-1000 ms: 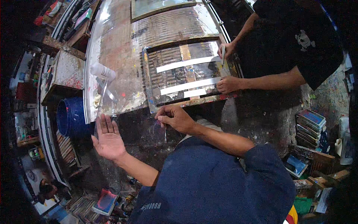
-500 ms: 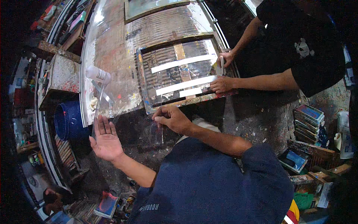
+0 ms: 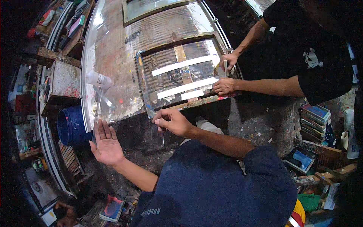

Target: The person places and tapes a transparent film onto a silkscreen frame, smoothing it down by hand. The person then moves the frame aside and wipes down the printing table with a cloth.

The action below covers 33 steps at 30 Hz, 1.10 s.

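Note:
A clear plastic sheet [image 3: 110, 116] with small white print hangs at the table's near left corner. My left hand [image 3: 107, 145] lies palm up with its fingers stretched out against the sheet's lower left part, not closed round it. Thumb and fingers of my right hand [image 3: 172, 122] pinch the sheet's right edge, just in front of a wooden frame [image 3: 140, 72]. Through this frame on the table show white strips [image 3: 183, 65]. At its right side a co-worker's hand [image 3: 226, 86] presses down, and the other hand [image 3: 229, 60] grips a pale flat tool [image 3: 225, 65].
A white bottle [image 3: 99, 80] stands on the table [image 3: 109, 53] beyond the sheet. A second frame [image 3: 157, 17] lies at the far end. Beside the table's left corner is a blue barrel [image 3: 70, 126]. Stacked framed screens [image 3: 314, 119] stand on the floor at right.
Both hands keep nearly the same pose on the sheet, with my right hand a touch further left. The co-worker's hands stay at the frame's right side.

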Each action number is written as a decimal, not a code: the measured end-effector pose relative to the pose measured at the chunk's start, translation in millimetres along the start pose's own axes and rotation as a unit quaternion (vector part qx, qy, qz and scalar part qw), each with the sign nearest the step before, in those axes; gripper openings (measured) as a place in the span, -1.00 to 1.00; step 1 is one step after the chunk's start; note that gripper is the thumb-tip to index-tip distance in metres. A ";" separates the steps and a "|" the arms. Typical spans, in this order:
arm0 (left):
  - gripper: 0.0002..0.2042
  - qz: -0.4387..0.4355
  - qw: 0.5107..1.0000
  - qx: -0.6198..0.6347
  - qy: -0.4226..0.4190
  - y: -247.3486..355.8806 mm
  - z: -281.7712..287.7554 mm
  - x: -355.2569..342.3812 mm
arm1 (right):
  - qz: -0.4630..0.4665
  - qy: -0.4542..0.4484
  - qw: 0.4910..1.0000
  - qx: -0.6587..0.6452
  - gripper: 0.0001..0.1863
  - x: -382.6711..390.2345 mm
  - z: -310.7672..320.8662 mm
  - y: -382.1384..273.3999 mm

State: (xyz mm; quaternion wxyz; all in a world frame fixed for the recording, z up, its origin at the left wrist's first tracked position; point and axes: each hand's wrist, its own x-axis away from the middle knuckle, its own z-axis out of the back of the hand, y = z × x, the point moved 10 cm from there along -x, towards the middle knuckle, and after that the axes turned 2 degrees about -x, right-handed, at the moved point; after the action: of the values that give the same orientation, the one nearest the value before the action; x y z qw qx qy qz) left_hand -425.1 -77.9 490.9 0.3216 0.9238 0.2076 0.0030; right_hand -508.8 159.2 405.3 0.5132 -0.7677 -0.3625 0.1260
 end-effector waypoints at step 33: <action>-0.27 -0.019 0.999 -0.018 0.025 8.6 2.0 7.9 | -0.003 -0.002 1.000 0.028 -0.85 -4.7 -6.2 -5.5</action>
State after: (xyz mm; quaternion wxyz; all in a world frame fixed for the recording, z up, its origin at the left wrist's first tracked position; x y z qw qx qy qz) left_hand -414.2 -82.2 493.4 0.3333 0.9133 0.2328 0.0238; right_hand -510.9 152.8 412.0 0.5341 -0.7519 -0.3618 0.1361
